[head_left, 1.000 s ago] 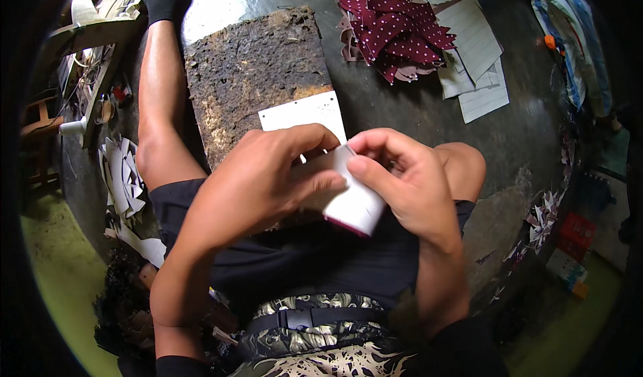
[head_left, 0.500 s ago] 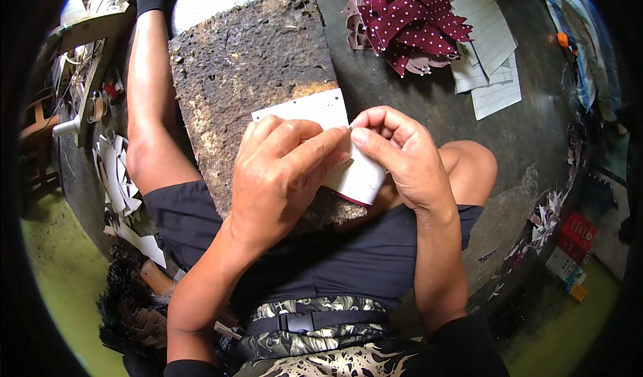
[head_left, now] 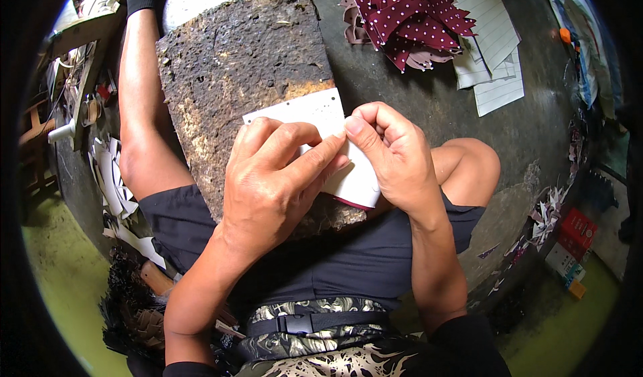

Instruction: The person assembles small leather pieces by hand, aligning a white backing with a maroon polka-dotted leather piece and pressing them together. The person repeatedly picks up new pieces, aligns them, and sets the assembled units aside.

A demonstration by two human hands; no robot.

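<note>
A white curved piece [head_left: 362, 178] with small dark holes along its far edge lies on a rough, dark, worn board [head_left: 244, 69] across my lap. Dark red material shows along its near edge. My left hand [head_left: 278, 169] rests over the piece, its index finger reaching to the right edge and its thumb tucked below, gripping the piece. At that same edge my right hand [head_left: 392, 146] pinches with thumb and index finger, the tips touching those of the left hand. Whatever sits between the right fingertips is too small to make out.
Beyond the board, a heap of dark red polka-dot pieces [head_left: 415, 15] lies on the floor beside lined white sheets [head_left: 499, 89]. White scraps [head_left: 112, 179] lie at my left. A red box [head_left: 576, 233] stands at the right, and a wooden frame [head_left: 80, 39] at the far left.
My right thumb and index finger have closed in on the edge of the white piece, where a small pale tip showed before. The whole view has shifted slightly.
</note>
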